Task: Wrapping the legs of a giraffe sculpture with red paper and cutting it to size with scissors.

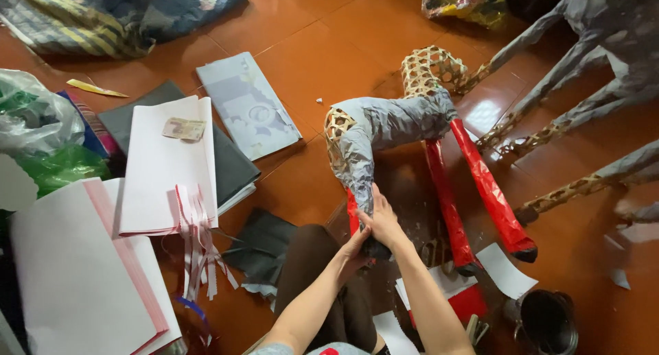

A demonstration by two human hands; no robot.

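A woven bamboo animal frame [419,70] lies on the orange floor, its body wrapped in grey paper [391,122] and its legs in shiny red paper [491,190]. Both my hands close around the lower end of one front leg, near its dark foot. My right hand [381,221] wraps the leg from above. My left hand [353,249] grips it from below, just over my knee [309,259].
White and pink paper stacks [165,166] with cut strips [199,249] lie at left, beside dark grey sheets [237,163] and plastic bags [34,122]. A dark tin [546,321] and paper scraps [504,269] sit at lower right. Other grey-wrapped frames [597,46] stand at upper right.
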